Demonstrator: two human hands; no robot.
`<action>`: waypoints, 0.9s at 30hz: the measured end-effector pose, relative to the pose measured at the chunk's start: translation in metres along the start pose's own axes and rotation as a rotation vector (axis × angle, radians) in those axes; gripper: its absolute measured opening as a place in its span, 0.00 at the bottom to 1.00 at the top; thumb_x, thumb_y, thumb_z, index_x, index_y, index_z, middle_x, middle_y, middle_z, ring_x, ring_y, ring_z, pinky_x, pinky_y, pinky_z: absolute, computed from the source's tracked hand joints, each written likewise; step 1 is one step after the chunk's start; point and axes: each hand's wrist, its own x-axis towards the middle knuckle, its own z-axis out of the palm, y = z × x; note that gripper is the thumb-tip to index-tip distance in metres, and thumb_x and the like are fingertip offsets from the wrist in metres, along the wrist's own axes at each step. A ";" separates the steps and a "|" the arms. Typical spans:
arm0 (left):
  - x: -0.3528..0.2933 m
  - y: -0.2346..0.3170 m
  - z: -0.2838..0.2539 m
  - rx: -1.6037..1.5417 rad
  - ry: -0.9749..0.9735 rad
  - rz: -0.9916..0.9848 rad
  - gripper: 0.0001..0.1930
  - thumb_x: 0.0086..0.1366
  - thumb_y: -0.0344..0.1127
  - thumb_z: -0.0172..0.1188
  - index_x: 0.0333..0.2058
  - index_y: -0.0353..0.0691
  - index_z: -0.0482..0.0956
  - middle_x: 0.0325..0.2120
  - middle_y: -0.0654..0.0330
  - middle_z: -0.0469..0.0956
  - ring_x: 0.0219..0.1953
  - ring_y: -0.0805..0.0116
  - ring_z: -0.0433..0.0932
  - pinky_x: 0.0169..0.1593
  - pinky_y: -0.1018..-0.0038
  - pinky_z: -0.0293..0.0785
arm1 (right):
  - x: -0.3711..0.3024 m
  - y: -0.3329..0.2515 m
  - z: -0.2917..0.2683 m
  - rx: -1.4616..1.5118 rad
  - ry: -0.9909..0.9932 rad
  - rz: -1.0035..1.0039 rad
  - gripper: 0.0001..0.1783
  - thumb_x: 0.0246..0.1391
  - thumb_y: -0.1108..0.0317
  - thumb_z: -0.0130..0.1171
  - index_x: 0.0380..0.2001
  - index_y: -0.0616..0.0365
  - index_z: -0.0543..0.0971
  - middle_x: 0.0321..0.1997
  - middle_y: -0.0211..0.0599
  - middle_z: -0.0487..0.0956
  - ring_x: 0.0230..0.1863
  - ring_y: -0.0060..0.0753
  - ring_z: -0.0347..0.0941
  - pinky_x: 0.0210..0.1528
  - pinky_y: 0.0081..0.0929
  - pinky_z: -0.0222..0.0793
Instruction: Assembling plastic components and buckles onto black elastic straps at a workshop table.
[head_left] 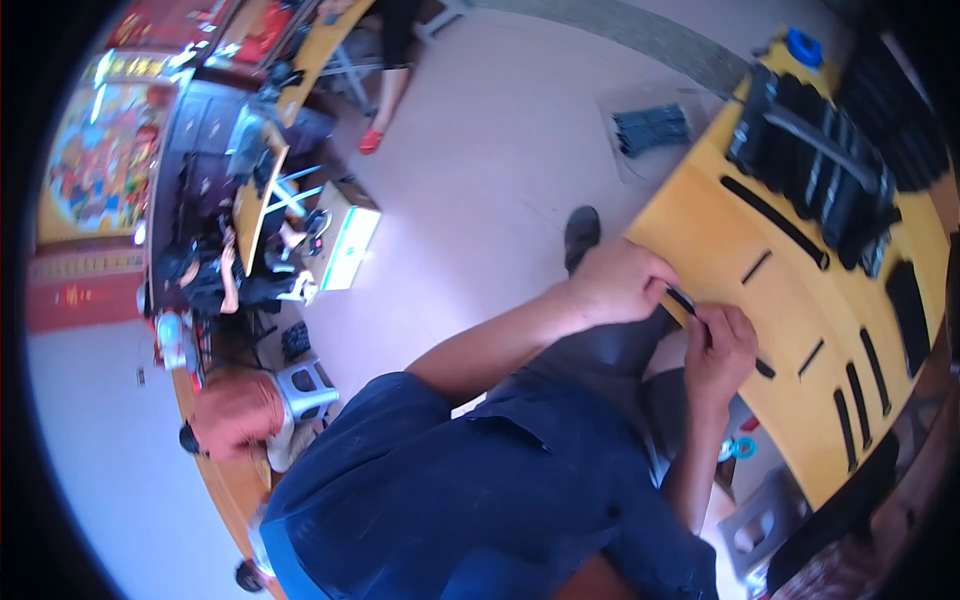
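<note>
My left hand (pixel 622 283) and my right hand (pixel 724 350) are close together at the near edge of the yellow table (pixel 690 215). Between them is a short black strip (pixel 682 299), pinched at one end by the left fingers and at the other by the right; its exact kind is too small to make out. Beside my right hand, a small black piece (pixel 765 369) lies at the table edge. Two thin black sticks (pixel 757 267) rest farther in. A long black tube (pixel 775 222) lies beyond them, and several black strips (pixel 860 405) are laid out at the right.
Plastic-wrapped black bundles (pixel 815 150) are piled at the table's far end near a blue tape roll (pixel 803 47). On the floor are a clear bin (pixel 650 132) of dark bundles and a grey stool (pixel 762 525). People sit at other tables on the left, one in a salmon shirt (pixel 235 415).
</note>
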 end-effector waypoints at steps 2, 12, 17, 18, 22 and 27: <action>-0.007 0.000 0.004 0.002 0.052 -0.017 0.11 0.61 0.34 0.60 0.38 0.49 0.91 0.29 0.52 0.86 0.34 0.50 0.85 0.42 0.58 0.82 | 0.000 -0.001 0.000 0.012 -0.042 -0.045 0.08 0.47 0.75 0.68 0.33 0.53 0.83 0.35 0.38 0.82 0.38 0.48 0.80 0.42 0.43 0.73; -0.002 0.013 0.005 0.017 0.005 -0.123 0.11 0.58 0.33 0.61 0.36 0.51 0.90 0.33 0.57 0.86 0.40 0.50 0.84 0.41 0.55 0.81 | 0.002 0.007 0.003 0.003 -0.015 -0.062 0.05 0.53 0.75 0.68 0.34 0.58 0.82 0.32 0.42 0.79 0.35 0.49 0.78 0.38 0.41 0.73; -0.007 0.011 0.013 0.014 0.069 -0.103 0.11 0.57 0.33 0.60 0.36 0.51 0.90 0.31 0.58 0.86 0.39 0.50 0.84 0.41 0.53 0.80 | 0.004 0.005 0.003 0.010 -0.042 -0.060 0.07 0.50 0.76 0.69 0.34 0.56 0.83 0.33 0.40 0.80 0.36 0.51 0.78 0.39 0.45 0.72; -0.008 0.013 0.014 0.054 0.064 -0.113 0.11 0.57 0.33 0.60 0.36 0.51 0.90 0.32 0.57 0.86 0.39 0.50 0.84 0.41 0.53 0.80 | 0.005 0.004 0.002 0.019 -0.047 -0.053 0.07 0.50 0.75 0.69 0.34 0.56 0.82 0.33 0.41 0.79 0.36 0.51 0.78 0.39 0.45 0.72; -0.006 0.005 0.019 0.023 0.108 -0.071 0.11 0.55 0.33 0.61 0.35 0.50 0.90 0.32 0.57 0.87 0.39 0.49 0.85 0.41 0.54 0.80 | 0.005 0.006 0.002 0.019 -0.034 -0.111 0.06 0.51 0.75 0.69 0.33 0.57 0.82 0.32 0.41 0.79 0.36 0.51 0.78 0.39 0.46 0.72; 0.005 0.007 0.016 0.022 0.050 -0.029 0.10 0.54 0.34 0.62 0.34 0.49 0.90 0.31 0.57 0.86 0.38 0.49 0.85 0.40 0.53 0.80 | 0.006 0.015 -0.002 0.019 -0.088 -0.083 0.07 0.51 0.74 0.68 0.35 0.57 0.82 0.34 0.41 0.79 0.40 0.51 0.78 0.42 0.45 0.72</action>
